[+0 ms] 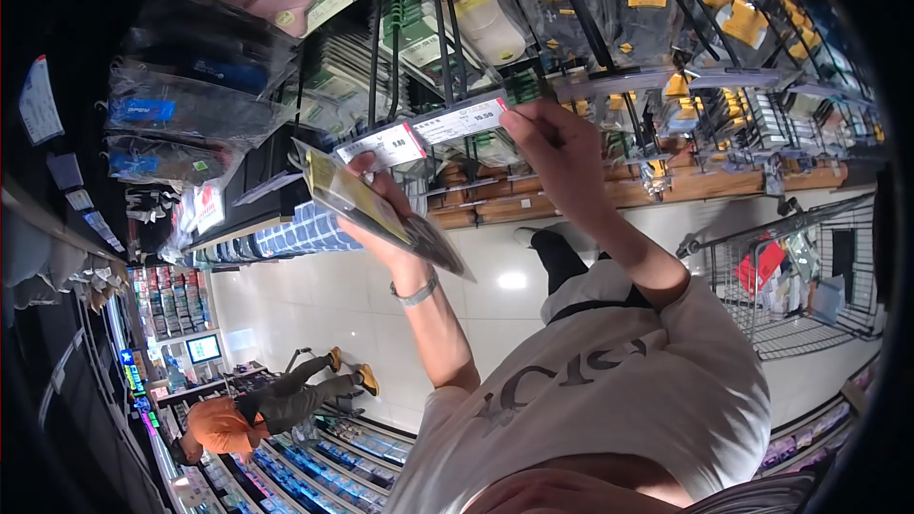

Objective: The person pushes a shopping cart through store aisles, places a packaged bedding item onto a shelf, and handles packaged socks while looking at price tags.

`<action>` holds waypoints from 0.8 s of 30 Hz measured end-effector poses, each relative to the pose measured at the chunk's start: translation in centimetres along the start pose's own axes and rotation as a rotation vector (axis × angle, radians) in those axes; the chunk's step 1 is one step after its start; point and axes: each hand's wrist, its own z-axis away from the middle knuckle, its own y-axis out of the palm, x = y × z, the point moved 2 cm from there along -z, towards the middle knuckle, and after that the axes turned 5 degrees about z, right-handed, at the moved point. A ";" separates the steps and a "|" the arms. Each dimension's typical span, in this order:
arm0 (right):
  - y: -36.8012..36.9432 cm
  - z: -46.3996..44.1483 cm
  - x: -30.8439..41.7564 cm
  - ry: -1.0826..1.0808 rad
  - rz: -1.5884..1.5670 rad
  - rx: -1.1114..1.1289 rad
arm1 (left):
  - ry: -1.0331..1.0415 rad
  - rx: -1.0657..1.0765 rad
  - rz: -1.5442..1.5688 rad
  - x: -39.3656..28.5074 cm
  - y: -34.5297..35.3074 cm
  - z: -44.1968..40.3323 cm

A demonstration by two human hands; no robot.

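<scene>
My left hand, with a band on its wrist, is closed around a flat clear-plastic package. The package is tilted and shows a yellow label and dark contents; its exact kind I cannot make out. Beyond it, a white price tag sits at the front of the display hooks beside a second price tag. The thumb and curled fingers of my right hand pinch the right end of the first tag. Packaged socks hang just behind the tags.
Dark garments with yellow labels hang on hooks at the upper right. A wire shopping cart holding several items stands on the right. At the lower left, a person in an orange top is by the shelves.
</scene>
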 end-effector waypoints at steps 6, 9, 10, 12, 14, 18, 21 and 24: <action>1.1 2.7 -1.2 -0.002 -0.142 -0.180 | 0.071 0.371 0.433 5.1 -1.6 -1.7; 1.8 6.5 -0.4 -0.105 -0.173 -0.064 | 0.097 0.552 0.612 5.8 -2.4 -3.0; 2.2 6.9 0.7 -0.245 -0.080 0.004 | 0.106 0.479 0.526 5.8 -2.5 -2.9; 1.9 5.6 4.8 -0.439 0.182 0.194 | 0.110 0.335 0.358 4.8 -2.7 -1.6; 2.7 4.1 8.4 -0.581 0.401 0.186 | 0.091 0.204 0.189 3.8 -2.3 -0.9; 6.6 -0.9 13.9 -0.549 0.716 0.304 | 0.164 0.052 0.170 3.4 -0.9 -1.1; 10.2 -5.4 13.9 -0.280 0.975 0.491 | 0.160 -0.010 0.159 3.9 -0.4 -1.2; 12.6 -10.2 9.8 -0.089 1.308 0.521 | 0.235 0.000 0.190 4.8 -0.5 -1.6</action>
